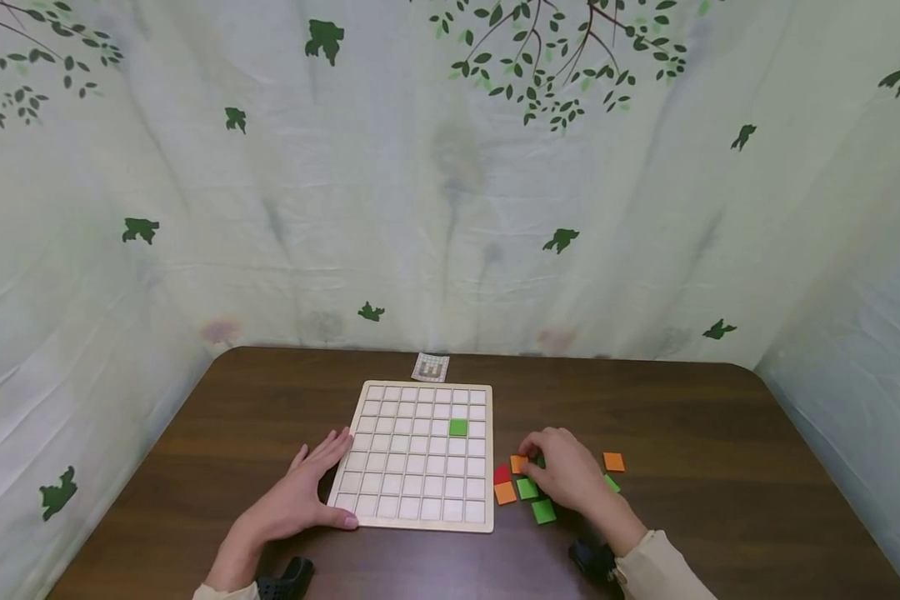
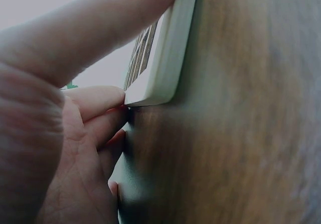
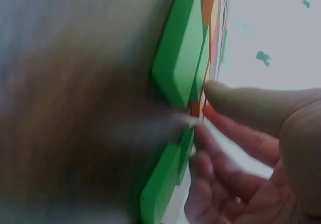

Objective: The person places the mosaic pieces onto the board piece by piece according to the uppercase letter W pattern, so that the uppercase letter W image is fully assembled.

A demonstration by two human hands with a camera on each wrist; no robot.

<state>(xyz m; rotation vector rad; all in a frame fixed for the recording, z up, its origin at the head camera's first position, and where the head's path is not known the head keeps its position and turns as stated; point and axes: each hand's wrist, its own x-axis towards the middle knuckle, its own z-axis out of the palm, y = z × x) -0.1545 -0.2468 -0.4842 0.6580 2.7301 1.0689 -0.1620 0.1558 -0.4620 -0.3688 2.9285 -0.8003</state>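
Steadying the board (image 1: pixel 416 462) with the left hand (image 1: pixel 303 492), resting the thumb at the near left corner and laying the other fingers fairly straight along the left side, spread wide from that thumb. Working over the loose tiles with the right hand (image 1: pixel 566 471), bending thumb and forefinger down at an orange tile (image 1: pixel 518 464) just beside the board's right edge. Not being able to tell whether pinching it or only touching it, even from the right wrist view.

Probably being at the step of picking up a tile, and early in the work. Seemingly needing next a firm pinch on thin edges and a lift clear of the neighbours.

Seeing rows of white squares in the board, bare apart from one with a green tile (image 1: pixel 458 427), third row from the far side, second column from the right. Finding more on the table (image 1: pixel 682 417): a red tile (image 1: pixel 502 474) and another orange tile (image 1: pixel 506 493) near the board, two green tiles (image 1: pixel 543 511) closer to the wrist, one more orange tile (image 1: pixel 613 462) lying apart to the right. Spotting a small printed card (image 1: pixel 430 367) beyond the board, too tiny for reading.
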